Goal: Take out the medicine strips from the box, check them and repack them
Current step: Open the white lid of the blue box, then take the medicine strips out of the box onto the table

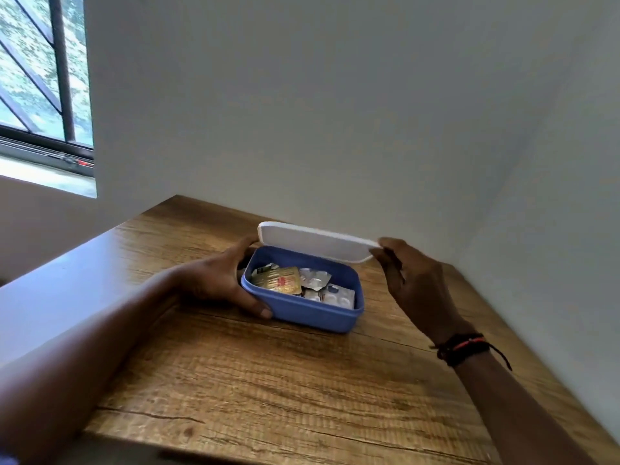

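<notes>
A blue plastic box (315, 313) stands on the wooden table (268, 380) near the wall. Inside lie a gold medicine strip (280, 280) with red print and several silver blister strips (330, 293). My left hand (218, 280) grips the box's left end, thumb along its front wall. My right hand (412, 280) holds the right end of the white lid (312, 241), which is raised and tilted above the box's far side.
A pale wall (335, 112) rises right behind the box and along the table's right side. A window (40, 78) with dark bars is at the upper left. The table's left edge drops off beside my left forearm.
</notes>
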